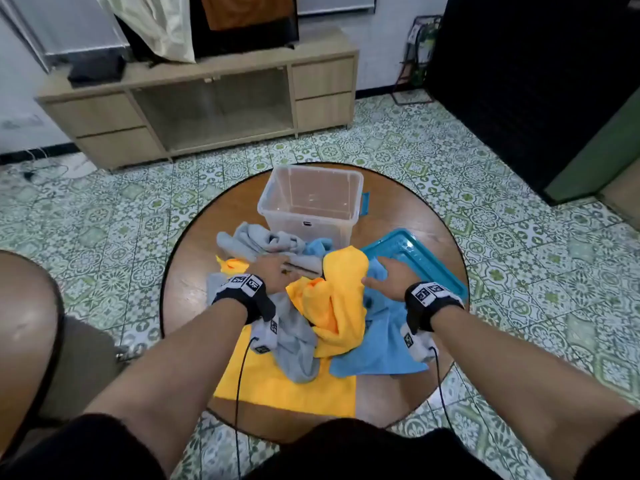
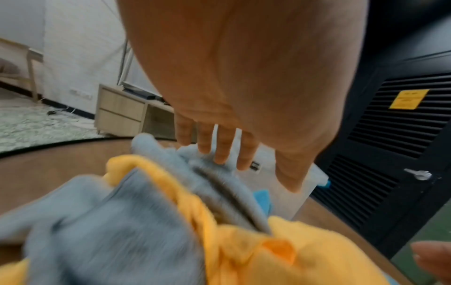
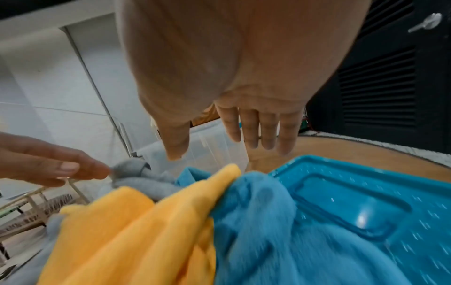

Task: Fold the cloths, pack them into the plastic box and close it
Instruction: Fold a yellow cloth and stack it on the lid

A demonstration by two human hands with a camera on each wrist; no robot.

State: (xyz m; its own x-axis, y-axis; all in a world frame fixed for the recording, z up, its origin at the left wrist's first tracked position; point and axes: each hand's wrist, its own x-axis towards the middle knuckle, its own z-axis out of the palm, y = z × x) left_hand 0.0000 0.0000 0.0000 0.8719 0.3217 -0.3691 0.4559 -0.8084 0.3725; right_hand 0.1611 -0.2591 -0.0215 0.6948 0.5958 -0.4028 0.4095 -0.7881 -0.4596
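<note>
A heap of grey cloths (image 1: pixel 273 242), yellow cloths (image 1: pixel 341 296) and a blue cloth (image 1: pixel 381 344) lies on the round wooden table (image 1: pixel 194 285). Behind the heap stands the clear plastic box (image 1: pixel 311 202), open and empty. Its teal lid (image 1: pixel 419 258) lies flat to the right. My left hand (image 1: pixel 277 271) hovers over the grey cloth (image 2: pixel 171 160) with straight fingers (image 2: pixel 222 146) holding nothing. My right hand (image 1: pixel 391 277) hovers with spread fingers (image 3: pixel 266 131) above the blue cloth (image 3: pixel 263 212) and the lid's (image 3: pixel 366 202) near edge, also holding nothing.
A pale wooden TV cabinet (image 1: pixel 207 98) stands beyond the table on the green patterned tile floor (image 1: pixel 519 237). A black louvred door (image 1: pixel 540 81) is at the right. A brown seat (image 1: pixel 27 323) is at my left.
</note>
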